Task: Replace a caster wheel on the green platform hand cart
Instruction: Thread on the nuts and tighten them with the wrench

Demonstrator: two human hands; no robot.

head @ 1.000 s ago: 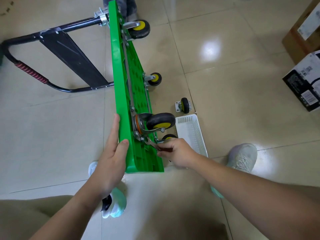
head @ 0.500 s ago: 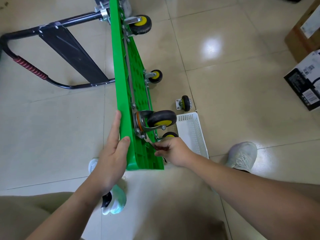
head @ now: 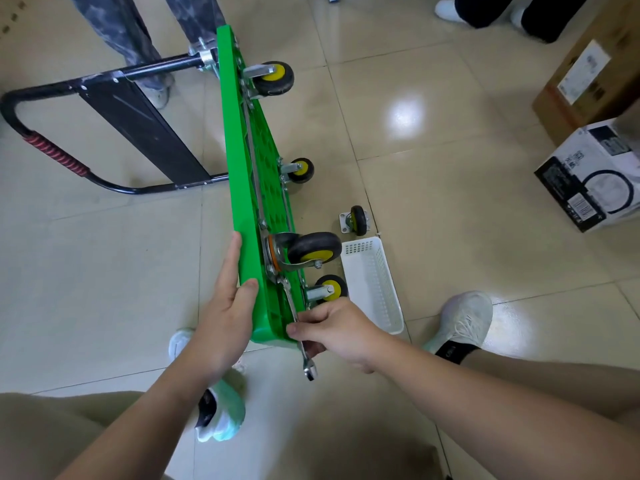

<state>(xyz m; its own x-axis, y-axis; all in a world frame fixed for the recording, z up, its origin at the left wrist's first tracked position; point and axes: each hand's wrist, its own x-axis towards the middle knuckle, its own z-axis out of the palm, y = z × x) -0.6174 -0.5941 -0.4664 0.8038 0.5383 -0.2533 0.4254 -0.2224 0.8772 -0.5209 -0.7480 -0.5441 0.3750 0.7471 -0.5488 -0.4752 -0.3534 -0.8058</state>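
Right grip (head: 332,330) pinched the wrench (head: 289,296) by its shank, far head on a bolt beside the caster wheel (head: 313,249). Left grip (head: 225,313) clasped the near top edge of the green platform (head: 239,168), standing edgewise on the floor. Stiff, likely slick steel: better held nearer its free end.
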